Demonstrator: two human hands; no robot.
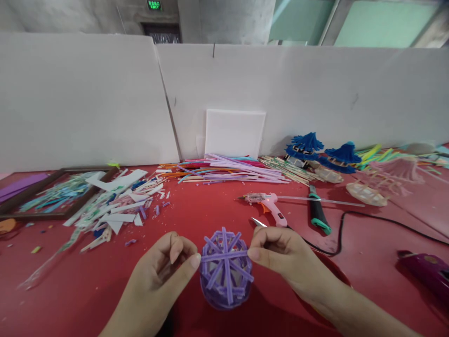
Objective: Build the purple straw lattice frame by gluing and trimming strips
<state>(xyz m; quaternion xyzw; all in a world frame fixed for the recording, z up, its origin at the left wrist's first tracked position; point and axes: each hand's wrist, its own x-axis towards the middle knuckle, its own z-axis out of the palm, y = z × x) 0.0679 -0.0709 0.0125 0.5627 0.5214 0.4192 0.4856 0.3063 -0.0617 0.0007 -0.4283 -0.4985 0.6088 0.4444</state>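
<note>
A rounded purple piece (226, 299) stands on the red table in front of me, with fuzzy purple strips (227, 262) crossing over its top like spokes. My left hand (164, 271) pinches the left end of the horizontal strip between thumb and finger. The right end of that same strip is pinched by my right hand (280, 255). Behind the right hand, the metal tip of a tool (258, 222) shows; the rest of it is hidden.
A pink glue gun (268, 201) and a black-green cutter (317, 210) lie ahead to the right, with a black cable (386, 219). Colored strips (238, 171) line the wall. Scraps (119, 206) and a brown frame (52, 215) are left. Blue-roofed models (304, 147) stand back right.
</note>
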